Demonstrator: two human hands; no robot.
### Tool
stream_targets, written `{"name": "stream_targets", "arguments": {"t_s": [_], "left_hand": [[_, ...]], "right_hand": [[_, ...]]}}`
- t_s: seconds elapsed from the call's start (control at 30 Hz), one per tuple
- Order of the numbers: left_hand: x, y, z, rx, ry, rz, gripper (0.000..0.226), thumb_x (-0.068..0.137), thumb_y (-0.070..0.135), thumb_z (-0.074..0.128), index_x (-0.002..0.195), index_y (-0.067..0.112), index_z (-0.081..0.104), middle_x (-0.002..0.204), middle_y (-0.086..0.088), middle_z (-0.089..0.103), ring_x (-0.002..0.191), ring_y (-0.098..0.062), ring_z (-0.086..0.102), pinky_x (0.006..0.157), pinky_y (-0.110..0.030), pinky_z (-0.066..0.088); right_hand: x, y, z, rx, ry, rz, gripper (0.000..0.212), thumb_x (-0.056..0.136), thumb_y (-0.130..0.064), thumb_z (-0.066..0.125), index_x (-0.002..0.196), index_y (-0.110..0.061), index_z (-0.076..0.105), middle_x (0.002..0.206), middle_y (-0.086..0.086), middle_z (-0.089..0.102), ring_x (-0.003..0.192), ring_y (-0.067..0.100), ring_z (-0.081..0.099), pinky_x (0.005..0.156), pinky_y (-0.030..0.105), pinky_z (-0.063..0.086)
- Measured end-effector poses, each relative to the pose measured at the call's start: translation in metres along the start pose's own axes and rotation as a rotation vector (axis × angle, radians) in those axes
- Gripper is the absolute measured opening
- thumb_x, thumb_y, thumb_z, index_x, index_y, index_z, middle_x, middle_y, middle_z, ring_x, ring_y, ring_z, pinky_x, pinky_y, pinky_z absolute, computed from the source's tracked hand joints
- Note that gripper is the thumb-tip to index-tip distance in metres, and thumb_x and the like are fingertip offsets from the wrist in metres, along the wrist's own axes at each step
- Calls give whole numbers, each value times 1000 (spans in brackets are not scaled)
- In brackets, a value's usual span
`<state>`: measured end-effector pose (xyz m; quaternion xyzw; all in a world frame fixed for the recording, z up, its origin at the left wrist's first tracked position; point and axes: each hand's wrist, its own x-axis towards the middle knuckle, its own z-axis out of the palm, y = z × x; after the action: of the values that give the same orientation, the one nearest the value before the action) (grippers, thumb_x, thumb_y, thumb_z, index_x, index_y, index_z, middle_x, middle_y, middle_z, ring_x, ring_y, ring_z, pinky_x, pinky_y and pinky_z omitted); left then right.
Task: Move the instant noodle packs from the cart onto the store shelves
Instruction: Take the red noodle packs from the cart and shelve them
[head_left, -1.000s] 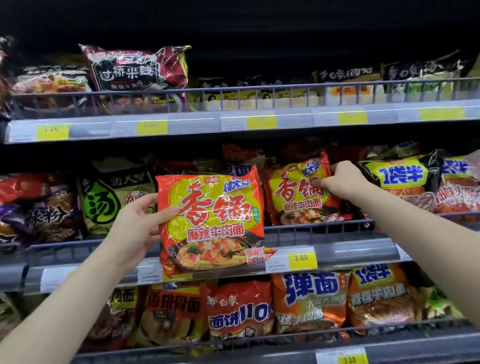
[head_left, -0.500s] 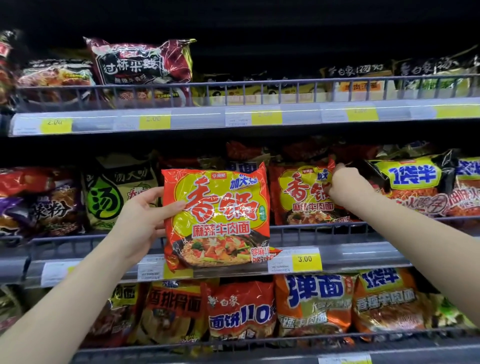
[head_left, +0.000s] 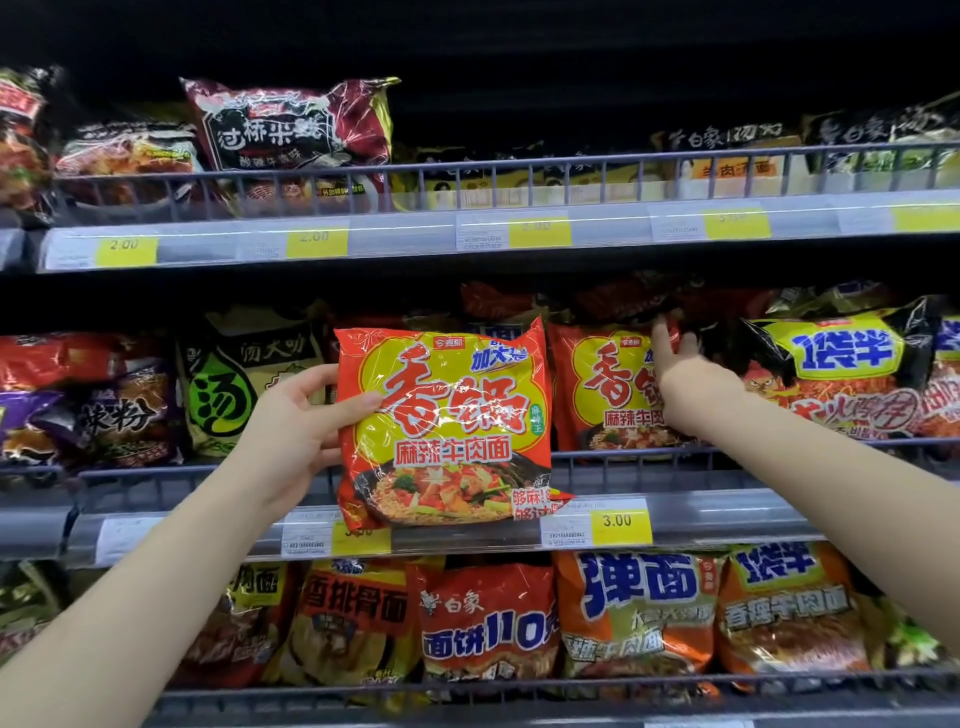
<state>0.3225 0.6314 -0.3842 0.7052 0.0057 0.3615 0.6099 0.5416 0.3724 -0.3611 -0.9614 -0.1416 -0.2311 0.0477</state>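
My left hand (head_left: 291, 431) grips the left edge of a red and yellow instant noodle pack (head_left: 447, 426), thumb on its front, holding it upright in front of the middle shelf (head_left: 727, 514). A matching red and yellow pack (head_left: 608, 395) stands on that shelf just to the right. My right hand (head_left: 685, 374) reaches over that pack's right side with straight fingers pointing up and back into the shelf, touching the packs there. The cart is out of view.
Three wire-fronted shelves hold several noodle packs: a dark red pack (head_left: 291, 124) on the top shelf, a black and green pack (head_left: 244, 379) left of my held pack, a black and yellow pack (head_left: 841, 358) at right. Yellow price tags (head_left: 621, 521) line the rails.
My right hand has opened from its curled grip on the shelved pack's corner and now has straight fingers reaching further back. The held pack has risen slightly.
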Motion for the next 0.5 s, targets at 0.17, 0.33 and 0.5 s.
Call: {"name": "stream_targets", "arguments": {"t_s": [0.17, 0.33, 0.5], "left_hand": [[3, 1, 5, -2, 4, 3, 43, 65, 23, 71, 106, 22, 59, 88, -3, 75, 77, -22, 73, 65, -35, 57], [8, 1, 13, -32, 9, 24, 29, 74, 15, 71, 99, 24, 59, 85, -2, 75, 75, -22, 73, 61, -31, 58], [10, 1, 25, -70, -17, 31, 24, 76, 12, 69, 94, 24, 58, 80, 1, 75, 70, -18, 72, 60, -29, 59]], "right_hand": [[-8, -5, -3, -132, 172, -75, 100, 81, 0, 64, 151, -9, -8, 153, 30, -16, 145, 40, 1, 117, 40, 19], [-30, -16, -18, 237, 346, -216, 75, 93, -18, 54, 151, -6, 8, 157, 21, 4, 145, 34, 14, 114, 39, 26], [-52, -34, -40, 1099, -187, -202, 67, 87, -59, 48, 129, -7, 56, 129, 13, 61, 115, 24, 60, 101, 37, 47]]}}
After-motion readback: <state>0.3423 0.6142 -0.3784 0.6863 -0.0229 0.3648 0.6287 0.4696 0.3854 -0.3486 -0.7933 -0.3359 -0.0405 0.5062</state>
